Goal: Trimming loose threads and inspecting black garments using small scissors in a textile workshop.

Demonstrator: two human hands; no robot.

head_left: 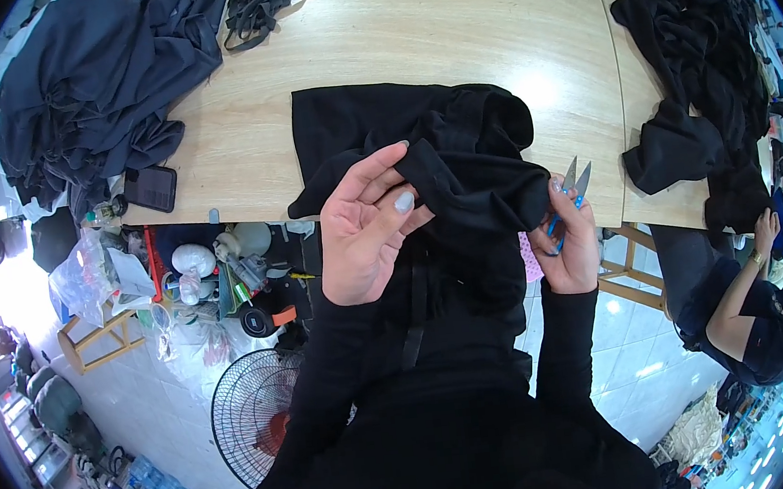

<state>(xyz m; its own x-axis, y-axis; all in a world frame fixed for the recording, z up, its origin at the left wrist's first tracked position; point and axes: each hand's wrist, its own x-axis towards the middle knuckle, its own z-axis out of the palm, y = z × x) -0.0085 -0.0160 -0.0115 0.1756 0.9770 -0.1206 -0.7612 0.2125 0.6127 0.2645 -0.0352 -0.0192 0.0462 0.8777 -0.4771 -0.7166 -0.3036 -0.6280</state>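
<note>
A black garment [396, 106] lies partly on the wooden table and hangs over its near edge towards my lap. My left hand [362, 238] pinches a folded edge of this cloth between thumb and fingers, palm turned up. At the other end of the raised fold, my right hand [571, 249] grips the fabric. That same hand keeps a small pair of blue-handled scissors [577, 177], their pointed blades apart and sticking up past the fingers. Part of the scissor handles is hidden by the hand.
Dark cloth [107, 79] is heaped at the table's left, near a phone [151, 188]. Black straps [263, 5] lie at the back. More black garments [679, 71] cover the right side, where another person [753, 321] sits. A floor fan [252, 417] stands below left.
</note>
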